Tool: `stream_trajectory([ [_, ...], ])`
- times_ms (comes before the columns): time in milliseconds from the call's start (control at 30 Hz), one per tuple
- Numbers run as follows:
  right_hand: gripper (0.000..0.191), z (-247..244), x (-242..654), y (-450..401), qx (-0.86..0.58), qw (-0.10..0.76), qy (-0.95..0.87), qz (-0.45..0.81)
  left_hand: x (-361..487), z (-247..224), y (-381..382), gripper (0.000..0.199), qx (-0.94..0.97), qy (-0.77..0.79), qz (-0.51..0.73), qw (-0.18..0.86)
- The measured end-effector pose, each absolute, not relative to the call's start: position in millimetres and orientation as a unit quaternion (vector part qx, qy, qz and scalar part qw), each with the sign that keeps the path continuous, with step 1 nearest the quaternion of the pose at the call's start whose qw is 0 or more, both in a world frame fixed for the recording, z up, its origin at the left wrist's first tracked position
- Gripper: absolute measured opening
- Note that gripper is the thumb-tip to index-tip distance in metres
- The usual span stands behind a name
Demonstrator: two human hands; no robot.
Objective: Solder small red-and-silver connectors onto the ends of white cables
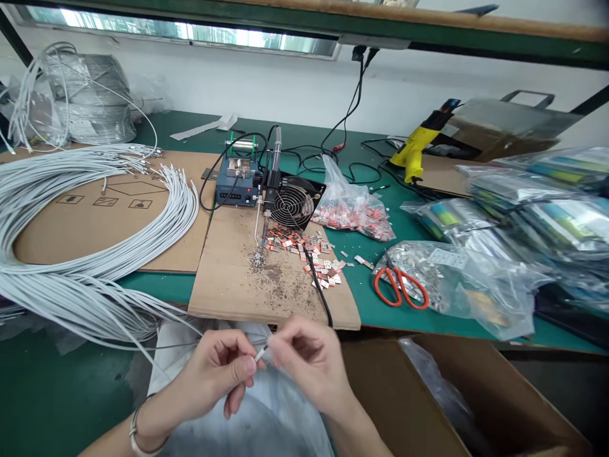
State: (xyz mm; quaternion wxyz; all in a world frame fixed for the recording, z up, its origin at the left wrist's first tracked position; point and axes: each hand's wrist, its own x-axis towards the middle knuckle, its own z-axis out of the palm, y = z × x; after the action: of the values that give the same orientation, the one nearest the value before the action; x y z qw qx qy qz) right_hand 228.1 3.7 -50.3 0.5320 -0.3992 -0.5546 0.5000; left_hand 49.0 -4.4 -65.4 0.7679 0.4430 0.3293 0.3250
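My left hand [221, 368] is closed around the end of a thin white cable [259, 355], whose tip pokes out between thumb and forefinger. Close on its right, my right hand [307, 358] pinches at the dark tip of that cable; its fingertips are slightly blurred, and whether they hold a separate small part cannot be made out. Both hands are above the lap, just in front of the table edge. A grey cable runs from the left hand toward the large coil of white cables [95, 266] on the left.
A soldering station [235, 187], a small fan [292, 203] and small red-and-white pieces [328, 270] are on or beside cardboard [228, 289]. Orange-handled scissors [401, 289], plastic bags [352, 206] and a yellow heat gun [416, 146] lie right. An open carton [394, 393] stands below.
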Motion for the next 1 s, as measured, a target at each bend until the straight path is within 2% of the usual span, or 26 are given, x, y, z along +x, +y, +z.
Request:
stream_trajectory([
  [67,0.023,-47.9,238.0,3.0,-0.403,0.603,-0.506,0.467,45.0,-62.8,-4.1,0.038,0.440,0.330,0.332,0.767],
  [100,0.022,-46.8,242.3,2.7,-0.407,0.605,-0.502,0.465,43.2,-61.0,-3.3,0.037,0.440,0.339,0.343,0.757],
  [267,0.007,-45.4,237.3,-0.5,-0.442,0.415,-0.616,0.503,40.7,-52.3,2.2,0.028,0.530,0.412,0.353,0.651],
  [467,0.008,-47.6,219.0,1.5,-0.448,0.392,-0.674,0.439,42.0,-50.7,-0.1,0.019,0.722,0.453,0.332,0.405],
  [600,0.009,-47.5,220.5,2.8,-0.453,0.384,-0.685,0.423,40.6,-50.0,-1.3,0.017,0.753,0.446,0.333,0.350],
  [867,0.020,-56.6,214.0,6.6,-0.383,0.452,-0.521,0.614,46.1,-47.7,-1.8,0.013,0.754,0.412,0.371,0.352],
  [933,0.025,-55.8,218.7,11.7,-0.350,0.494,-0.438,0.664,45.3,-47.7,-2.8,0.010,0.760,0.400,0.381,0.341],
  [1000,0.027,-52.5,227.5,16.6,-0.348,0.559,-0.380,0.650,42.7,-48.5,-3.3,0.010,0.746,0.409,0.383,0.359],
])
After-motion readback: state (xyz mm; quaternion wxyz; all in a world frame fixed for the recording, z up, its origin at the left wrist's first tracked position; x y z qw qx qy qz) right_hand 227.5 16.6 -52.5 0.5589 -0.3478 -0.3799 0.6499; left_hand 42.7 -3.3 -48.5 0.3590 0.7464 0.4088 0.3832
